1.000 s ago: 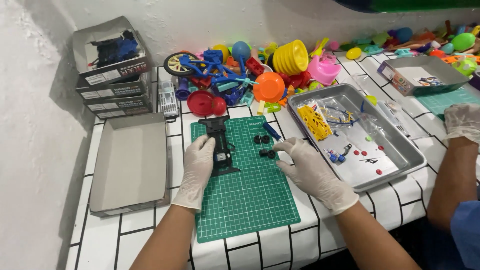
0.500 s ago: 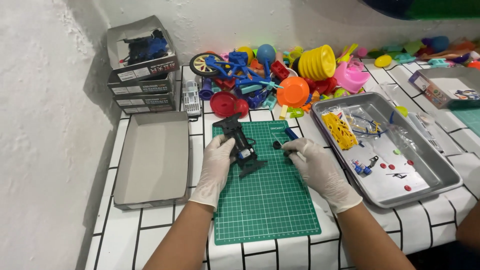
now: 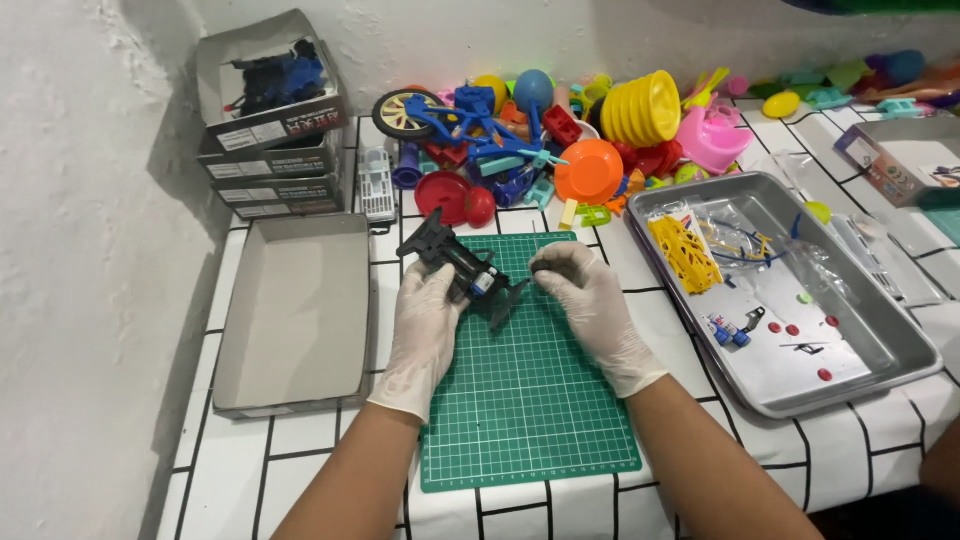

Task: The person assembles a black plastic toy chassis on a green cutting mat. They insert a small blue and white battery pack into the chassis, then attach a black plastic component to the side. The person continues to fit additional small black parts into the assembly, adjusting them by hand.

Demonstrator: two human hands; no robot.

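- head view looks down on a white tiled table (image 3: pixel 300 450) with black grid lines, a green cutting mat (image 3: pixel 530 400) at centre.
- left hand (image 3: pixel 428 320), in a white glove, is closed around a black toy frame (image 3: pixel 462 268), held just above the mat's upper left part; the frame tilts from upper left down to lower right, with a small blue bit near its middle.
- right hand (image 3: pixel 590 300), also gloved, sits just right of the frame; its fingertips are pressed together on a small dark part (image 3: pixel 540 270) near the frame's lower end. whether that part touches the frame cannot be told.
- left of the mat lies an open grey box (image 3: pixel 300 310), touching nothing in the hands.
- upper left of the frame: a stack of boxes (image 3: pixel 280 150), the top one open with blue and dark parts inside.
- top centre, beyond the mat: a pile of coloured plastic toys (image 3: pixel 560 140), among them a blue bike with a black wheel, an orange bowl, yellow discs and a pink piece.
- right of the mat stands a metal tray (image 3: pixel 880 340) holding a yellow part (image 3: pixel 685 252), clear bags and small red and blue bits.
- far upper right, another box (image 3: pixel 900 160) lies at the edge.
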